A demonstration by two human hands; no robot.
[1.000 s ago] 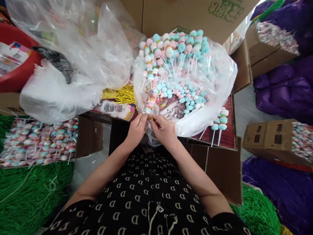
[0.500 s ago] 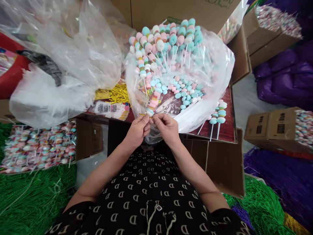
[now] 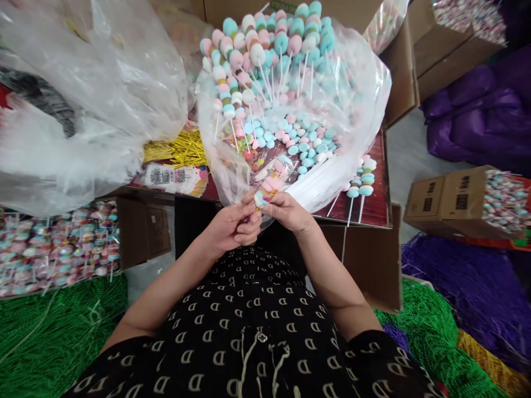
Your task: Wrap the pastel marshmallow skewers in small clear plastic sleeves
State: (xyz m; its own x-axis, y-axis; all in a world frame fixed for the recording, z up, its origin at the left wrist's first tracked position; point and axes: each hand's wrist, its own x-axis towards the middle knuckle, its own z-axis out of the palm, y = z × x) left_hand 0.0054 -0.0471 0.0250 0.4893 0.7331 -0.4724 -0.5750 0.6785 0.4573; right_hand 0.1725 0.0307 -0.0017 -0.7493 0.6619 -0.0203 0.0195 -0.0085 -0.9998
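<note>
Both my hands meet low in the middle of the view. My left hand [image 3: 231, 226] and my right hand [image 3: 287, 213] pinch a candy skewer in a clear wrapper [image 3: 269, 187], its pink and blue sweets showing through. Just beyond my fingers lies a large clear plastic bag [image 3: 290, 94] heaped with pastel candy skewers and loose round sweets. Its lower edge touches my right hand. A gold twist tie is not visible in my fingers; they may hide one.
Gold twist ties [image 3: 176, 150] and printed labels [image 3: 176, 178] lie on a maroon board [image 3: 375, 193] beyond my left hand. Cartons of wrapped lollipops [image 3: 460, 202], a tray of lollipops [image 3: 53, 249], green bead strands [image 3: 53, 337] and purple bead strands [image 3: 464, 282] surround me.
The wrapped skewer has tipped from nearly upright to leaning right, and my hands have closed in around its lower end. The gold tie seen earlier is now hidden. The whole scene has shifted slightly up and left.
</note>
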